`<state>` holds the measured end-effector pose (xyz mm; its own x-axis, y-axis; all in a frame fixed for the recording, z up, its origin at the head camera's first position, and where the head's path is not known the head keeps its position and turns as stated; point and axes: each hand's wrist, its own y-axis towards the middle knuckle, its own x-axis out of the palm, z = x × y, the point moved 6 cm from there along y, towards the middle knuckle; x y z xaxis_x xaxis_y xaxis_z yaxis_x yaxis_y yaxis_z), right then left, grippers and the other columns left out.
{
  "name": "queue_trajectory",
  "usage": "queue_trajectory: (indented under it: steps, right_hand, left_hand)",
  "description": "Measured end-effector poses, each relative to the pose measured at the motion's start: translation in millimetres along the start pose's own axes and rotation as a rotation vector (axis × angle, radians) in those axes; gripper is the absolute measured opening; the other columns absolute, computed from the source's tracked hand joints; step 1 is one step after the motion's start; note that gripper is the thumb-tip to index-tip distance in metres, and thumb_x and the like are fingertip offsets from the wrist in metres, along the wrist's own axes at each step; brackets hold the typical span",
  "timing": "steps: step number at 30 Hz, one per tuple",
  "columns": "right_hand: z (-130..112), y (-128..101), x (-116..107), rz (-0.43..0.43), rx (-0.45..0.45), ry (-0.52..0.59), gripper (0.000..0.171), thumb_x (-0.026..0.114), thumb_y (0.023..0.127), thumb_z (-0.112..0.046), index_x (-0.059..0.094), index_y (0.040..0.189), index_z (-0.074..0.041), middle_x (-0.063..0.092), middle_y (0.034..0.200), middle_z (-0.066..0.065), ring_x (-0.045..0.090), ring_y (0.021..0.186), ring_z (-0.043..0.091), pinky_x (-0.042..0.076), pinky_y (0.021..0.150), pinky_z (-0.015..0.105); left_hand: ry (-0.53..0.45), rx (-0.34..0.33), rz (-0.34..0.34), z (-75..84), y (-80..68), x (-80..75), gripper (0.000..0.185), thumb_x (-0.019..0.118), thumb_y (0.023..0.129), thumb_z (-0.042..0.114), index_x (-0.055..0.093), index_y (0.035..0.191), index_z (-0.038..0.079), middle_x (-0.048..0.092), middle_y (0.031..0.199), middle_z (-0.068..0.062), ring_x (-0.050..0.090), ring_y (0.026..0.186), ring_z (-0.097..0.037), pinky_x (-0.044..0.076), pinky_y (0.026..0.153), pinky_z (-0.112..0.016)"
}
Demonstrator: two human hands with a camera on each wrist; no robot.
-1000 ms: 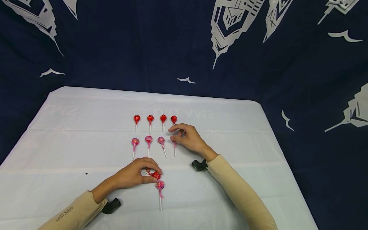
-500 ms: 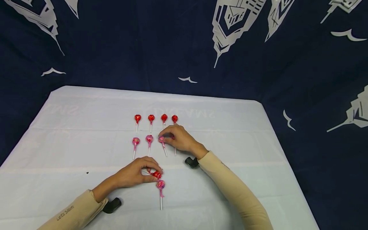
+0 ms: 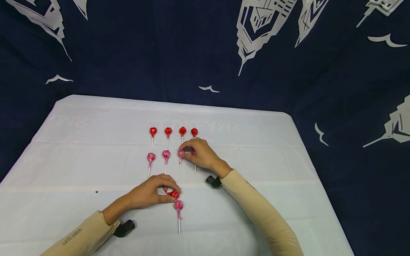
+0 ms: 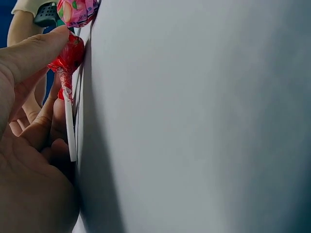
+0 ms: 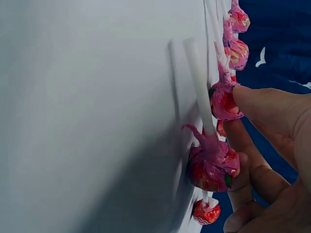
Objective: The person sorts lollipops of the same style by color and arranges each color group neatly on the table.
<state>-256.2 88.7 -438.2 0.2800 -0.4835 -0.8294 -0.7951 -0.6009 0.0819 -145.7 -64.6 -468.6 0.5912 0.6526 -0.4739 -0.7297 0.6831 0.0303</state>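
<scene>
My right hand pinches the head of the third pink lollipop in the nearer row. The fourth pink lollipop lies close under its curled fingers, partly covered in the head view. Lower down, my left hand grips a red lollipop between thumb and fingers, its white stick pointing back toward the palm. Just below the left thumb lies another pink lollipop, stick toward me. Two more pink lollipops, one at the row's left end and one beside it, lie untouched.
A row of several red lollipops lies behind the pink row, sticks toward me. All rest on a white-covered table, with a dark patterned curtain behind it. A small dark speck is at the left.
My right hand has moved left from the fourth pink lollipop to the third and taken hold of its head. That lollipop's stick has swung left, now nearly straight. The left hand has stayed put.
</scene>
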Motion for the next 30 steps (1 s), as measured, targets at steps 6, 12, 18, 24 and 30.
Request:
queue_trajectory:
  steps: [6,12,18,24,30]
  right_hand:
    - [2.4,-1.5,0.3,-0.001,0.014,-0.003,0.016,0.072,0.094,-0.026,0.074,0.108,-0.022,0.07,0.098,-0.006,0.05,0.088,0.016,0.038,0.094,0.045]
    - [3.5,-2.9,0.3,-0.003,0.028,-0.004,0.024,0.072,0.094,-0.027,0.072,0.116,-0.02,0.071,0.108,-0.004,0.05,0.093,0.016,0.038,0.095,0.044]
    - [-4.9,-8.9,-10.9,0.042,0.018,0.039,0.026,0.073,0.092,-0.024,0.072,0.117,-0.016,0.072,0.107,-0.001,0.056,0.094,0.02,0.039,0.094,0.044]
    - [-24.9,-26.8,-18.6,0.044,-0.043,0.114,0.025,0.076,0.09,-0.019,0.072,0.115,-0.015,0.072,0.106,-0.001,0.059,0.091,0.025,0.04,0.089,0.037]
    - [-46.2,-57.6,-17.4,-0.013,-0.11,0.199,0.026,0.078,0.088,-0.017,0.072,0.114,-0.012,0.072,0.111,0.0,0.061,0.094,0.026,0.046,0.089,0.041]
  left_hand:
    - [-0.006,0.0,-0.005,0.2,0.5,0.4,0.025,0.08,0.087,0.028,0.076,0.111,0.023,0.068,0.107,0.012,0.059,0.102,-0.01,0.049,0.089,-0.027]
    - [-0.005,0.0,-0.01,0.3,1.7,1.4,0.025,0.079,0.087,0.027,0.076,0.111,0.022,0.068,0.108,0.012,0.058,0.103,-0.008,0.05,0.09,-0.027]
    - [0.002,0.019,-0.006,3.1,2.7,0.5,0.024,0.08,0.086,0.025,0.076,0.11,0.021,0.069,0.106,0.012,0.06,0.102,-0.009,0.05,0.09,-0.027]
    - [0.006,0.012,-0.005,2.8,1.5,-0.2,0.024,0.08,0.087,0.025,0.076,0.11,0.022,0.069,0.106,0.012,0.06,0.101,-0.011,0.049,0.089,-0.026]
    - [0.013,0.02,-0.002,2.4,1.6,0.1,0.024,0.079,0.087,0.028,0.076,0.11,0.023,0.07,0.107,0.013,0.06,0.102,-0.009,0.049,0.09,-0.027]
